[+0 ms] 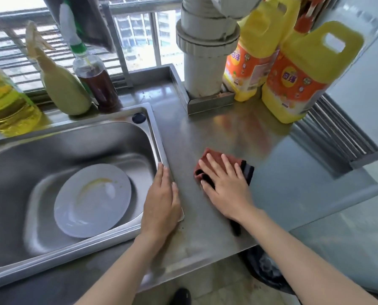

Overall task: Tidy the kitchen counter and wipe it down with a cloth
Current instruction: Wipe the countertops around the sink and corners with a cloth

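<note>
A rust-red and black cloth (214,155) lies on the steel counter (223,133) right of the sink. My right hand (226,183) presses flat on the cloth with straight, spread fingers. My left hand (161,200) rests flat on the sink's right rim (161,148), fingers straight and together. A white plate (91,201) with a yellow smear lies in the sink basin (51,155).
Two yellow detergent jugs (302,78) and a grey pipe (205,51) stand at the counter's back. An oil bottle (5,100), a spray bottle (62,86) and a dark bottle (98,82) line the window ledge. A metal rack (337,133) lies at right. A black bin (265,269) stands below the counter's edge.
</note>
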A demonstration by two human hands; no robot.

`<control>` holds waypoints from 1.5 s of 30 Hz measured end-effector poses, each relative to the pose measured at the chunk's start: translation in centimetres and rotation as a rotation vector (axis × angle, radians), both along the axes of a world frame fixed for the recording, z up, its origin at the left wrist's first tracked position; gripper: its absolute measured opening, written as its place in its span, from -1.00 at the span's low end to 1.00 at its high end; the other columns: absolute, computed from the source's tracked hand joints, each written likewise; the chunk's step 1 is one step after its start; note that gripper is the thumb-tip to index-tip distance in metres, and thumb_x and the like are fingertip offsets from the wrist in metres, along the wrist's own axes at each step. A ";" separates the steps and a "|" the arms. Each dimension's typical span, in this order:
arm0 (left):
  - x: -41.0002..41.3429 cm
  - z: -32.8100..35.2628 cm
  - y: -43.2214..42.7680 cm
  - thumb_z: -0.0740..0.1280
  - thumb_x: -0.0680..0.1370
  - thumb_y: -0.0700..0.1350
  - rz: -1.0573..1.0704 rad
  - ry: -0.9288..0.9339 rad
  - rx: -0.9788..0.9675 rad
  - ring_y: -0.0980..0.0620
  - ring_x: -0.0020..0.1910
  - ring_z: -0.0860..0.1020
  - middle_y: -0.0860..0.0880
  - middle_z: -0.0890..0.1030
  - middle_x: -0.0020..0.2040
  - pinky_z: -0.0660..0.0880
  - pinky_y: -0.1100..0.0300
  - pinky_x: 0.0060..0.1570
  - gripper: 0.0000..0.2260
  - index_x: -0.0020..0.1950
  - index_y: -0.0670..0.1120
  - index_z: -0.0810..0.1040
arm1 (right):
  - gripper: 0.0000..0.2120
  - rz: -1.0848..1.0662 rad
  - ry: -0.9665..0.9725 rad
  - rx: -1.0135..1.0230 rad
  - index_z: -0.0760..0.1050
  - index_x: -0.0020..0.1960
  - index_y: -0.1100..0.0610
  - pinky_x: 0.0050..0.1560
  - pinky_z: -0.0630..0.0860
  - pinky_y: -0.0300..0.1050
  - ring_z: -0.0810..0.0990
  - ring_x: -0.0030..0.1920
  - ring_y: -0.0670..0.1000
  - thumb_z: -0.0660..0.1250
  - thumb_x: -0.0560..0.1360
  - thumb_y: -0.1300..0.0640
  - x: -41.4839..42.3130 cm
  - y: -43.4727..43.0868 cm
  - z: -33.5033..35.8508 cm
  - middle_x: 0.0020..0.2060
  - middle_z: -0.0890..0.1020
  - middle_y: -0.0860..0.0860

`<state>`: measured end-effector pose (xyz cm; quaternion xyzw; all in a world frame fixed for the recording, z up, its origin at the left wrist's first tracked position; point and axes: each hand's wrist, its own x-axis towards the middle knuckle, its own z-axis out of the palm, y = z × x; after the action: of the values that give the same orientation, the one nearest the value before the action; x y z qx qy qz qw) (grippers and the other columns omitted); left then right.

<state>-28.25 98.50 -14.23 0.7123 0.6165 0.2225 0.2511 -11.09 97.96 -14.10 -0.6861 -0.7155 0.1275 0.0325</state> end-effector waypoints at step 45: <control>-13.4 1.9 -14.0 -0.19 0.42 0.44 0.039 0.386 0.021 0.09 0.47 0.14 0.03 0.23 0.48 -0.19 0.06 0.41 -0.20 0.44 -0.04 0.28 | -0.39 -0.019 0.272 0.019 0.02 0.49 -0.16 0.39 -0.37 -0.08 -0.16 0.51 -0.02 -0.28 0.47 -0.24 -10.5 -14.1 1.4 0.49 -0.01 -0.22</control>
<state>-41.62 84.54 -12.31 0.7322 0.6646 0.0929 0.1165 -21.56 83.84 -12.67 -0.6690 -0.6991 0.2120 0.1370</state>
